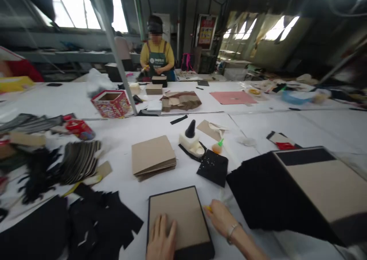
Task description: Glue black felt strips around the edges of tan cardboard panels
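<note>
A big white table [301, 126] fills a busy workshop, and another person [157, 50] in a yellow top stands at its far side. A stack of brown cards [153, 156] sits in the middle, well apart from the hands. Close by lies a brown board with a black edge [183, 210], its long side pointing away from the person. The left hand [161, 240] lies flat on its near end, fingers spread, holding nothing. The right hand [220, 217] touches its right edge, pinching something small and yellow.
</note>
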Motion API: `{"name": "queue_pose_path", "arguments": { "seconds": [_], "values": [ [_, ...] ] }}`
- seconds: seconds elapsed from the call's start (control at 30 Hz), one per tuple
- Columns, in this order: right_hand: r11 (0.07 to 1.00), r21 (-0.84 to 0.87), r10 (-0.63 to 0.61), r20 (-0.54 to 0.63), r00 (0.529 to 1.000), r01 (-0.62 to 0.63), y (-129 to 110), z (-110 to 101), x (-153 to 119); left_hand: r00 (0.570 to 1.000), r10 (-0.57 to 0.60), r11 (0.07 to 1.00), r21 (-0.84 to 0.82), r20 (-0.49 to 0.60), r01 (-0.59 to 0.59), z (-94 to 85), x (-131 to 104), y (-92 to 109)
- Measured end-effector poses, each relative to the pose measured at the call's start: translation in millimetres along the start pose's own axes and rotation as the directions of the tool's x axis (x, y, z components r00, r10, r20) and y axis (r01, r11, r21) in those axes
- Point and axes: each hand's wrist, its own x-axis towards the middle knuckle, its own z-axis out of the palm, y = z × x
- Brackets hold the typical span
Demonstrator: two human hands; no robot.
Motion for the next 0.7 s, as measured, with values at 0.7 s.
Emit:
{"name": "queue_pose_path", "arguments": {
  "seconds": [0.7],
  "values": [
    [0.678, 0.701, -0.312, 0.000, 0.950, 0.223, -97.9, -8.8, 41.3, 0.953, -0.134, 0.990, 0.008, -0.272, 0.142, -2.4, 9.0, 17.0]
  ]
}}
